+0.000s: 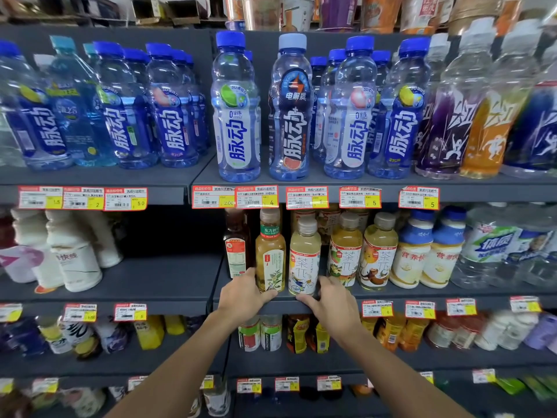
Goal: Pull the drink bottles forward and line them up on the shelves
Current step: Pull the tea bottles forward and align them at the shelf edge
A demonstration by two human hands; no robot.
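On the middle shelf [391,292] stand tea bottles. A golden tea bottle with a green neck label [270,251] sits at the front, and my left hand [244,292] curls around its base. Beside it on the right is a pale yellow tea bottle with a white label [304,257]; my right hand [330,300] wraps its base from the right. Both bottles are upright near the shelf's front edge. A dark tea bottle with a red label [236,248] stands just left of them, set slightly back.
Two orange-label tea bottles [361,251] and white milk-drink bottles [428,251] continue the row to the right. Blue-capped drink bottles [236,107] fill the shelf above. White bottles [72,257] stand at the left, with bare shelf between. Lower shelves hold more drinks.
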